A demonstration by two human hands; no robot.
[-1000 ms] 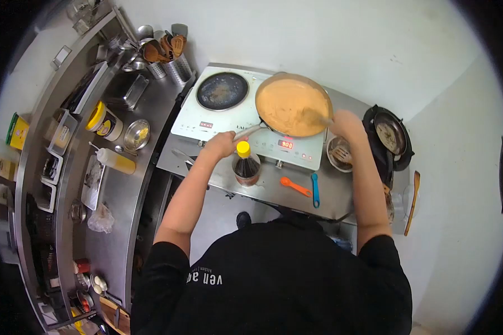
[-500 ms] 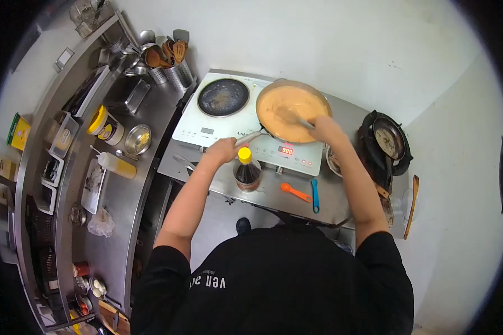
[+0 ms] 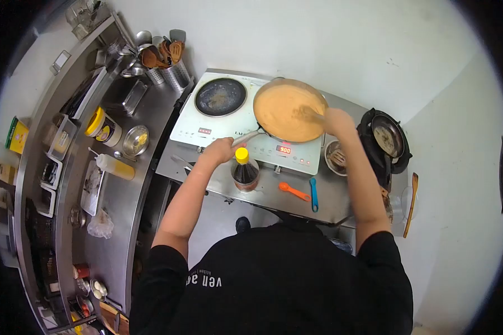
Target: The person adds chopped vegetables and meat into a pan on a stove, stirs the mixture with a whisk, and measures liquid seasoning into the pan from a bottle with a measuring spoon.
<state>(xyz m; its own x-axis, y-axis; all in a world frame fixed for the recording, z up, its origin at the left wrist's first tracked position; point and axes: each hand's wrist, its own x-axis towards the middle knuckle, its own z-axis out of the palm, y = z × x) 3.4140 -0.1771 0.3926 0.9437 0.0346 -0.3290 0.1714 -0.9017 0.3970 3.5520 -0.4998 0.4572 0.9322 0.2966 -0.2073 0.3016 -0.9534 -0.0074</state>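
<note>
My left hand point(image 3: 221, 151) is wrapped around the handle point(image 3: 246, 137) of a wide frying pan point(image 3: 255, 109) on the right side of the white double cooktop point(image 3: 180, 127). Creamy orange sauce point(image 3: 282, 106) fills the pan. Over the pan's right rim, my right hand point(image 3: 338, 121) grips what looks like a whisk point(image 3: 312, 115), its head dipped in the sauce and blurred. Just below my left hand stands a dark sauce bottle point(image 3: 245, 177) with a yellow cap. The cooktop display point(image 3: 284, 149) reads 900.
An orange measuring spoon point(image 3: 294, 192) and a blue one point(image 3: 314, 195) lie on the steel counter. A small bowl point(image 3: 334, 158) sits under my right forearm. Another pan point(image 3: 387, 137) rests on a black burner at right. Utensil holders point(image 3: 176, 76) and a squeeze bottle point(image 3: 116, 166) are at left.
My right hand has moved right and slightly up, shifting the whisk toward the pan's right side. My left hand stays on the handle.
</note>
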